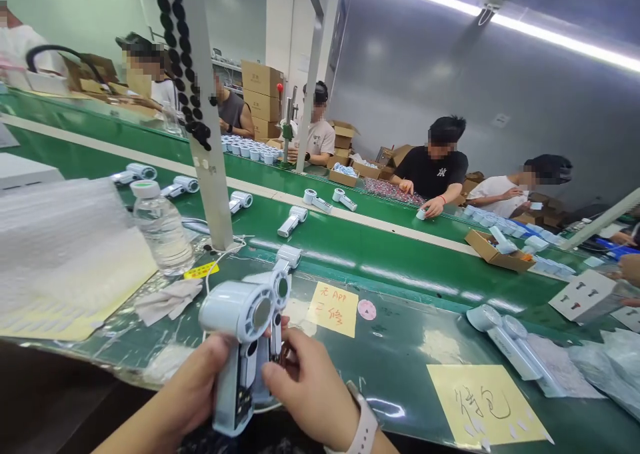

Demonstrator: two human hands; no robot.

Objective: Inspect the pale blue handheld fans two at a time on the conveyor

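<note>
At the bench's near edge, my left hand (200, 381) is wrapped round the handle of a light blue handheld fan (233, 311). That handle's face is open and shows dark inner parts. Close behind it stands a second handheld fan (281, 287), partly covered by the first. My right hand (310, 381), with a white watch on the wrist, is closed on the second fan's handle with thumb and fingers. Some of its fingertips are hidden. Another fan (288, 257) lies just beyond them on the bench.
A water bottle (163, 231), a crumpled white cloth (167, 301) and a post (213, 174) are on the left. Yellow notes (333, 307) lie on the bench, with two fans (515, 347) at right. More fans lie on the green belt (360, 241); co-workers sit across it.
</note>
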